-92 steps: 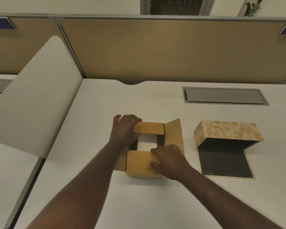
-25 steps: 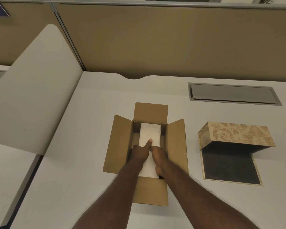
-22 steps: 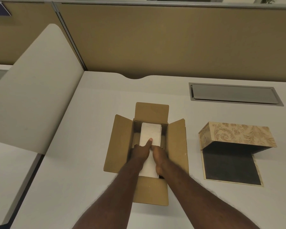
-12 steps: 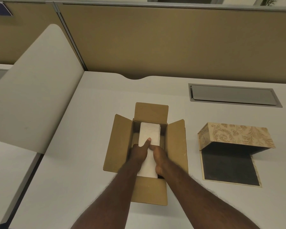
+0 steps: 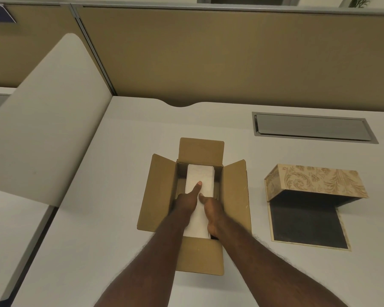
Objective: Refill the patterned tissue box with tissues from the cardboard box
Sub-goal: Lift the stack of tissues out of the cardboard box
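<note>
An open cardboard box [image 5: 160, 191] stands mid-desk with all its flaps folded out. A white tissue stack [image 5: 201, 176] lies inside it. My left hand [image 5: 185, 203] reaches down the stack's left side, thumb lying on top. My right hand [image 5: 213, 211] is at the stack's right side, thumb on its top edge. The fingers of both hands are hidden inside the box. The patterned tissue box [image 5: 315, 180] sits to the right, its beige floral shell tipped up off a dark flat base panel [image 5: 306, 227], with nothing inside.
A white curved divider [image 5: 44, 120] rises at the desk's left edge. A tan partition wall [image 5: 208, 58] closes the back. A grey cable hatch [image 5: 313, 127] is set into the white desk [image 5: 120, 173] behind the patterned box.
The cardboard box flaps, partly folded 3.7 s ago, now lie open. Both hands have gone into the box around the stack. In the last second only my left thumb slid slightly forward.
</note>
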A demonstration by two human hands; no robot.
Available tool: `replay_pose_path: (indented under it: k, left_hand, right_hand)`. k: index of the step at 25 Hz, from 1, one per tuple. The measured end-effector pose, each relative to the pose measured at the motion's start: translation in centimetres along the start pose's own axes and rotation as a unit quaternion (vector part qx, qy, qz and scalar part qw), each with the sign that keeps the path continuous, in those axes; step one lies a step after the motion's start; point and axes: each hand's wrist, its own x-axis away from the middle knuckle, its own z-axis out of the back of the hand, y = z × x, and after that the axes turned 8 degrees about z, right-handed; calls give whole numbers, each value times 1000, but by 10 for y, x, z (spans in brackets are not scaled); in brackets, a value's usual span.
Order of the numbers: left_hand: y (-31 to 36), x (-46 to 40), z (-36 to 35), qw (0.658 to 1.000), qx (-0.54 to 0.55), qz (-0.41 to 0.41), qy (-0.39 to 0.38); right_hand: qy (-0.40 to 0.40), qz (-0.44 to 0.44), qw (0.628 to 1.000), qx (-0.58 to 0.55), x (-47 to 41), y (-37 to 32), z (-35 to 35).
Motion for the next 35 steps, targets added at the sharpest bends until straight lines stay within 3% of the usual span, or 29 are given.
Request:
replay_pose_path:
  k: [7,15,26,35]
  left_hand:
    - [1,0,3,999,18,20,-20]
    - [-3,7,10,999,8,-39,-19]
    - [0,24,23,996,43,-63,-54]
    - [2,44,32,986,33,-153,-57]
  right_hand:
    - [0,14,1000,2,1,0,-1]
    - [-3,21,1000,-14,5,-1,-4]
    - [-86,22,994,-71,18,-12,-2]
    - [-111,84,988,-73,38,-18,2]
